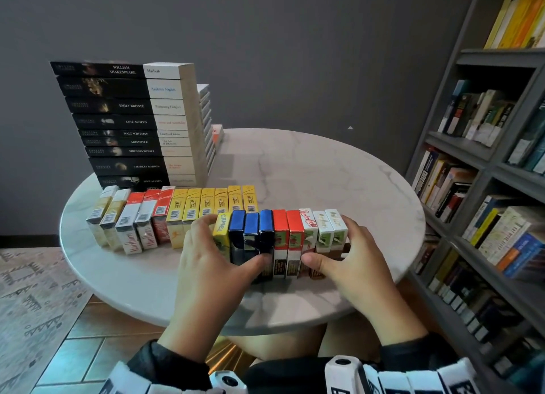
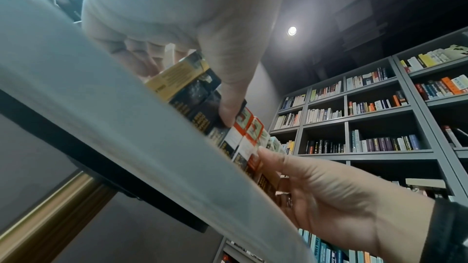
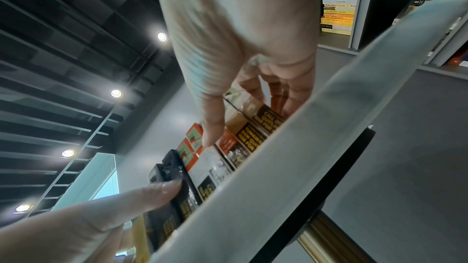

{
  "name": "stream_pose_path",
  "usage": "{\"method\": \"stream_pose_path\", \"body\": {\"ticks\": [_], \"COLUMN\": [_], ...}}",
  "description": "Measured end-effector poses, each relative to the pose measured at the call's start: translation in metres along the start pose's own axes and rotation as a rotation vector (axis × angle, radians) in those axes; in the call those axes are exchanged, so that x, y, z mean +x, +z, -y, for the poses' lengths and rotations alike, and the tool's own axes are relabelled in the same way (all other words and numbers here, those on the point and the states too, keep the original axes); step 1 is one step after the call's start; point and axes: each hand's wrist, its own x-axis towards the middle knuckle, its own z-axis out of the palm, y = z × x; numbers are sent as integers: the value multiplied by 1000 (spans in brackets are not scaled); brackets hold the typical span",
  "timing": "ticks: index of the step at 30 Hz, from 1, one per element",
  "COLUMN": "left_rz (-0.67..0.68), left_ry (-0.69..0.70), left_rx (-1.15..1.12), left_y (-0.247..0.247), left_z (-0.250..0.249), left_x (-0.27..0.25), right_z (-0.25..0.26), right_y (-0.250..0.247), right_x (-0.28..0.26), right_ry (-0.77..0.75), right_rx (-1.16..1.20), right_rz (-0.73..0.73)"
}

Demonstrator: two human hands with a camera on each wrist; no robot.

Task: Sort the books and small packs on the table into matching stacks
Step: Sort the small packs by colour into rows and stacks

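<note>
Marble table (image 1: pixel 324 169) — your left hand (image 1: pixel 206 264) and right hand (image 1: pixel 356 261) clamp the front row of packs (image 1: pixel 280 240) from both ends; next, square it gently

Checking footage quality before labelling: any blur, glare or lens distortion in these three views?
Head view: sharp centre, bookshelf bowed by the wide lens. Left wrist: table edge smeared, ceiling lamp flaring. Right wrist: right hand soft, ceiling spotlights blooming.
</note>
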Motion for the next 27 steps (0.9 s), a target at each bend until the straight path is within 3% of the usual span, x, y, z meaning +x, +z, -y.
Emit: {"method": "stream_pose_path", "body": {"ticks": [6, 16, 21, 27], "left_rz": [-7, 150, 195, 310], "left_ry": [-15, -50, 7, -41], "left_rx": [-27, -63, -173, -319], "left_y": [-4, -14, -12, 8], "left_z": [5, -3, -20, -29], "left_x": [2, 5, -4, -10], "right_z": [-2, 4, 14, 36], "right_y": [-3, -12, -31, -59], "right_x": [1, -1, -4, -7], "right_ry": [-3, -38, -88, -275], "right_rx": [-16, 118, 133, -83], "right_rz": [-8, 69, -23, -119]}}
